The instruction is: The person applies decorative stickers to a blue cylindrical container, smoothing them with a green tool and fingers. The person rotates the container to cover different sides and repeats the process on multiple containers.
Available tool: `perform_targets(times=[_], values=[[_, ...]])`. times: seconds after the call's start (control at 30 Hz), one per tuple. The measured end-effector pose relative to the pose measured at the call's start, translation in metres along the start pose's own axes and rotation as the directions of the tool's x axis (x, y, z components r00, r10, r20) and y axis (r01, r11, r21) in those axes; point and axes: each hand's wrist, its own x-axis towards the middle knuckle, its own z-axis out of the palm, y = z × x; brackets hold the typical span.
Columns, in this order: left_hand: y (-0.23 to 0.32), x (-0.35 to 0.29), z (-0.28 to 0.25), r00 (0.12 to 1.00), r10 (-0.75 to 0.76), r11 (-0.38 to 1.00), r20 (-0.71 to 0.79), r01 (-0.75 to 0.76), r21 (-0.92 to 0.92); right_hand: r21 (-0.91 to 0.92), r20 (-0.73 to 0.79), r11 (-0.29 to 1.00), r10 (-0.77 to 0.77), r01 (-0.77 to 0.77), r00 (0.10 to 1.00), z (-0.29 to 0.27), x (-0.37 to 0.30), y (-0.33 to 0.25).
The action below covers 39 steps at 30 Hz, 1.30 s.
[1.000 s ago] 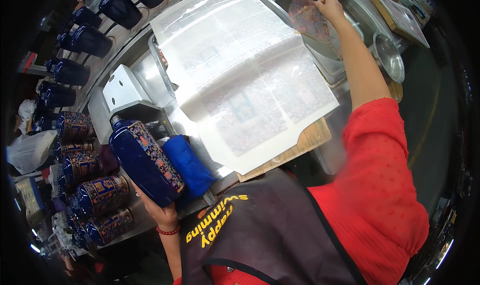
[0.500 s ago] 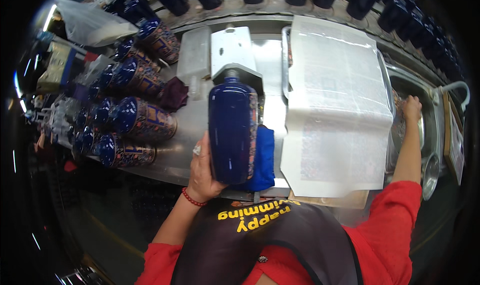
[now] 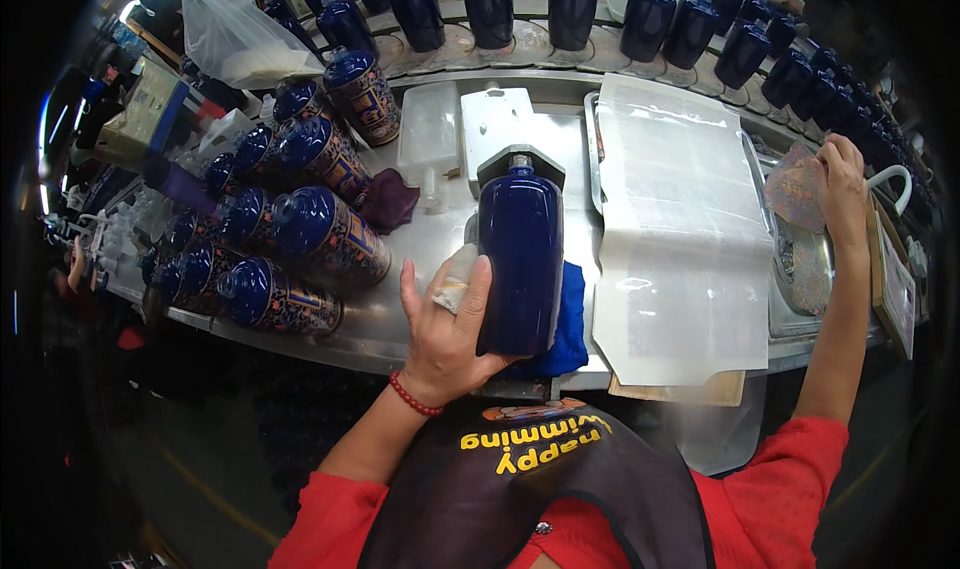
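A glossy dark blue bottle (image 3: 520, 264) lies tilted with its neck away from me, against an angular metal holder (image 3: 490, 166). At its left side and base is my left hand (image 3: 445, 339). Its fingers are stretched and spread, one with white wrapping, and the thumb side touches the base. Far right, my right hand (image 3: 845, 174) pinches a thin, see-through, flower-patterned decal sheet (image 3: 797, 184), raised above a metal basin (image 3: 780, 314). Another patterned sheet (image 3: 803, 269) lies in that basin. A blue cloth (image 3: 570, 319) sits beside the bottle.
Several patterned bottles (image 3: 330, 224) lie at left beside a purple cloth (image 3: 388, 201). White translucent sheets (image 3: 690, 319) cover a tray at center right. Plain blue bottles (image 3: 490, 9) stand along a curved conveyor behind. A clear plastic box (image 3: 430, 124) is on the metal table.
My right hand has lifted the decal sheet up out of the basin. The fingers of my left hand have spread off the bottle, which has turned so its patterned side no longer shows.
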Motion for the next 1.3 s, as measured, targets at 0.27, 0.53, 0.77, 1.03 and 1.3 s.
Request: perform_targets(times=[0.27, 0.53, 0.77, 1.03, 1.3], values=[[0.004, 0.024, -0.034, 0.986, 0.051, 0.989, 0.161, -0.028, -0.146, 0.422, -0.089, 0.871, -0.235, 0.251, 0.968, -0.093, 0.032, -0.132], [0.005, 0.117, -0.067, 0.980, 0.198, 0.635, -0.034, -0.154, -0.757, 0.608, -0.248, 0.620, -0.445, 0.496, 0.860, -0.162, 0.036, -0.223], [0.016, 0.112, -0.088, 0.952, 0.238, 0.599, 0.192, 0.012, -0.801, 0.666, -0.248, 0.593, -0.395, 0.452, 0.884, -0.178, 0.020, -0.243], [0.011, 0.066, -0.126, 0.990, 0.037, 0.666, 0.140, 0.080, -0.742, 0.809, -0.177, 0.494, -0.310, 0.318, 0.934, -0.192, 0.002, -0.255], [-0.040, 0.074, -0.044, 0.948, -0.255, 0.675, 0.191, 0.316, -0.667, 0.929, 0.347, 0.217, -0.218, -0.301, 0.912, -0.084, 0.003, -0.285]])
